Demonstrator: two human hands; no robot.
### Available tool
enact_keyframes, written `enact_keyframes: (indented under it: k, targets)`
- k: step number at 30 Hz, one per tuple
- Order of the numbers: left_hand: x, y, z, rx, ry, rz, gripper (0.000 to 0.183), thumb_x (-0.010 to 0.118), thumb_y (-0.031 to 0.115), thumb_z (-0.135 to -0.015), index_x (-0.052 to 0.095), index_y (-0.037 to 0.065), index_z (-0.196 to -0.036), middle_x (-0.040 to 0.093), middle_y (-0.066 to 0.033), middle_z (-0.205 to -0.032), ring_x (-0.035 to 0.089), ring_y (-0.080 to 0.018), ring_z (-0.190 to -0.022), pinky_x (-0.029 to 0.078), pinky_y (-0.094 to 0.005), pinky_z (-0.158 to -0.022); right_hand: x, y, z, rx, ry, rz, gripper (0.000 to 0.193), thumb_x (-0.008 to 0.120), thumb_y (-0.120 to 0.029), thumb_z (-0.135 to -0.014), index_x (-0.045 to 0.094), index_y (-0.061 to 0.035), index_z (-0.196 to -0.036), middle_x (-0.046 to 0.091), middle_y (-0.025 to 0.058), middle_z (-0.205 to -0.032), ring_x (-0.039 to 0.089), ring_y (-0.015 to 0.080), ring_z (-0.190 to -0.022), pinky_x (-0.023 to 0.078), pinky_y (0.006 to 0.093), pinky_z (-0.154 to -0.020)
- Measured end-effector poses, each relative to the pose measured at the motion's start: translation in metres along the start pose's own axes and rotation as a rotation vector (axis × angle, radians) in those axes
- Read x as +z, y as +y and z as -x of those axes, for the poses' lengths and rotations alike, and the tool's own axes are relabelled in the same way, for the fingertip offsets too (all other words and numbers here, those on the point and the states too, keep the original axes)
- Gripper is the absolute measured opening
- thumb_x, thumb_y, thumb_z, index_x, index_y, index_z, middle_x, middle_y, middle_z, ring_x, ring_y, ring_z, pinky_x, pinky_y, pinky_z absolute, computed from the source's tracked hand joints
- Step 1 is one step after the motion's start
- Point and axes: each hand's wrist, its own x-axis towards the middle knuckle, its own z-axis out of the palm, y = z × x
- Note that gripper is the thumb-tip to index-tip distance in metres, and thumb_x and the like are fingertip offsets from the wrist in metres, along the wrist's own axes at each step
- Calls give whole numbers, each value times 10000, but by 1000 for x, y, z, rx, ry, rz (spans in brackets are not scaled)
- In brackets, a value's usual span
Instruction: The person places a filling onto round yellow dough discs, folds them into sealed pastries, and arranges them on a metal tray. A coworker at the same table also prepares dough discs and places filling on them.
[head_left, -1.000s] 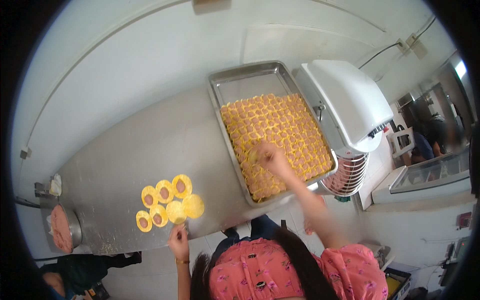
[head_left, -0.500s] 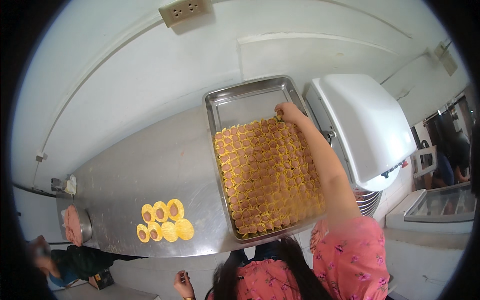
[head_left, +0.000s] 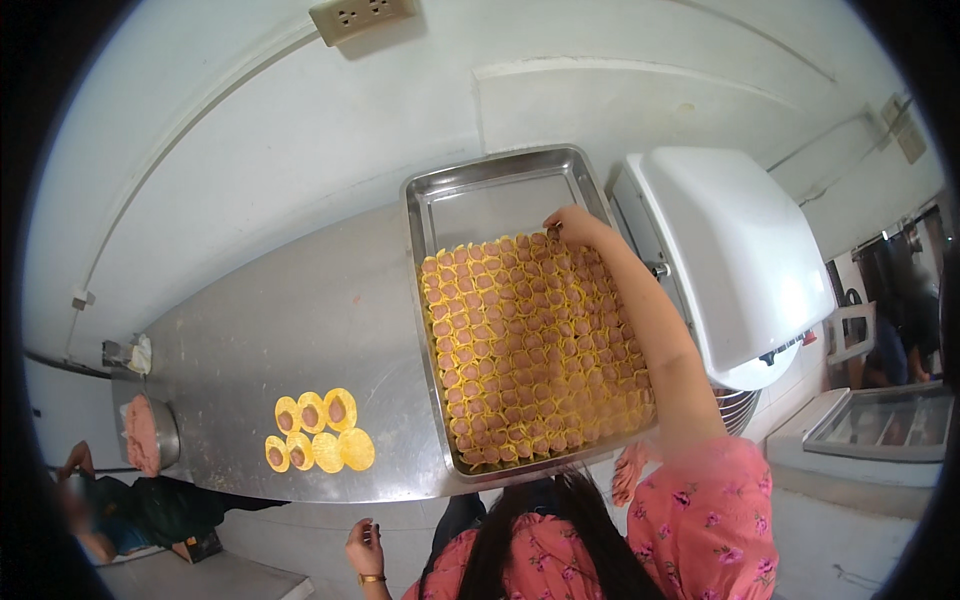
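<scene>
The left hand's grip point(head_left: 366, 548) is hanging loosely curled off the table's near edge, thumb and fingers partly apart, with nothing showing between them; the right hand's grip point(head_left: 574, 227) is bunching its fingertips at the far edge of the filled pieces, and I cannot tell whether they are pinching one.

At the far left, a metal bowl point(head_left: 170, 440) is holding pink filling point(head_left: 143, 436). Next along the table point(head_left: 260, 320), round yellow wrappers point(head_left: 327, 453) are lying flat in two short rows, five carrying a dab of filling and two showing bare; they are probably lying close together so that all are staying within the left hand's reach.

Further right, the metal tray point(head_left: 490, 208) is holding the filled pieces point(head_left: 500, 340), which are standing packed in rows, likely so that neighbours are propping each other upright. Metal is showing beyond the farthest row, where the right hand is reaching over, its forearm passing above the tray's right side, perhaps to avoid pressing the rows. Just beside the tray, a white machine point(head_left: 700, 260) is standing.
</scene>
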Motion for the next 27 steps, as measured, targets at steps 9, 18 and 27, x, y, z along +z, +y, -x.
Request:
enact_keyframes:
  k: [9, 18, 27]
  targets:
    - [-7, -24, 3, -21, -25, -4, 116, 624, 53, -833, 640, 17, -943, 645, -100, -752, 649, -175, -627, 542, -297, -568, 2, 5, -9, -7, -34, -1, 286, 612, -30, -698, 718, -85, -957, 685, 156, -890, 659, 308, -831, 526, 362, -744]
    - [-33, -70, -57, -51, 254, 33, 146, 598, 53, -851, 622, -12, -980, 652, -139, -838, 635, -213, -687, 527, -323, -603, -1, 10, -10, 79, 191, -190, 369, 604, -103, -780, 619, -61, -1146, 656, 163, -1060, 648, 274, -918, 499, 357, -816]
    - [-50, -166, -166, -172, 496, 366, 214, 599, 45, -831, 604, -47, -1024, 656, -104, -860, 621, -164, -746, 513, -306, -716, -29, -70, 82, 89, 761, -750, 336, 574, -50, -825, 613, -57, -1159, 644, 44, -1030, 595, 107, -877, 479, 247, -783]
